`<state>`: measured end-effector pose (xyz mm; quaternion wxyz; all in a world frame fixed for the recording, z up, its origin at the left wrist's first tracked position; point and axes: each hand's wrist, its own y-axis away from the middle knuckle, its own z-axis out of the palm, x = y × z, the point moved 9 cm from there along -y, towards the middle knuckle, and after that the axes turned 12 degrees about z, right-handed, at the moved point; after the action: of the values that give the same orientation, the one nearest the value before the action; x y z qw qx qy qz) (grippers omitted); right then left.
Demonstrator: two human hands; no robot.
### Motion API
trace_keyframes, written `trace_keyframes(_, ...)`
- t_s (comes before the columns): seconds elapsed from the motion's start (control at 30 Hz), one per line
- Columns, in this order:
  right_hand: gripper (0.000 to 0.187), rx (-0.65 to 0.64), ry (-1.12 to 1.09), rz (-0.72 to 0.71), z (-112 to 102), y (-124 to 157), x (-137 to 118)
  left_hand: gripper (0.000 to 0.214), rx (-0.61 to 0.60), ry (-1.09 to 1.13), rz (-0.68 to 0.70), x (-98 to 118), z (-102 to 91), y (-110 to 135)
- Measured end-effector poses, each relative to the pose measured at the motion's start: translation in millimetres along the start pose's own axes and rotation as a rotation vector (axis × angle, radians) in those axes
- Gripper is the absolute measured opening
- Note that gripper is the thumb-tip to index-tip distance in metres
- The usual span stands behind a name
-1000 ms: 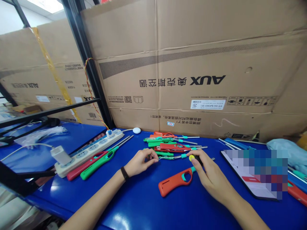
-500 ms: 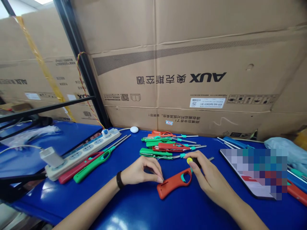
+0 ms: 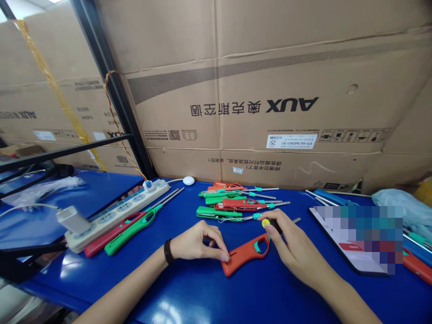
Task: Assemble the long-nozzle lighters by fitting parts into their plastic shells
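Note:
An orange-red lighter handle (image 3: 243,254) with a teal trigger lies on the blue table (image 3: 202,292) in front of me. My left hand (image 3: 200,242) has its fingers pinched together, fingertips pressing on the handle's near end. My right hand (image 3: 290,243) grips a small screwdriver with a yellow cap (image 3: 266,222), held over the handle's far end by the trigger. A black band sits on my left wrist.
A pile of green and red long-nosed lighters (image 3: 232,202) lies just behind my hands. To the left are a red and a green lighter (image 3: 131,227) beside a white power strip (image 3: 118,213). A flat dark tray (image 3: 351,247) sits at right. Cardboard boxes (image 3: 270,90) wall the back.
My left hand moved from the lighter pile toward me and came down on the near end of the orange handle. My right hand stayed on the screwdriver.

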<state>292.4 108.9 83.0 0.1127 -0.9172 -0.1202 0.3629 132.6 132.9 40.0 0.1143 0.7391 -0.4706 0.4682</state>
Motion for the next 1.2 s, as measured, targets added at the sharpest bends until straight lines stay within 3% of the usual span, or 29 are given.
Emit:
trace_keyframes(0.77,0.020,0.002,0.028,0.008,0,1,-1,0.033,-0.063,-0.208,0.076,16,3.5,-3)
trace_keyframes(1.2,0.018,0.001,0.040,-0.002,2,1,0,0.024,-0.189,-0.528,0.300,48,24.8,2)
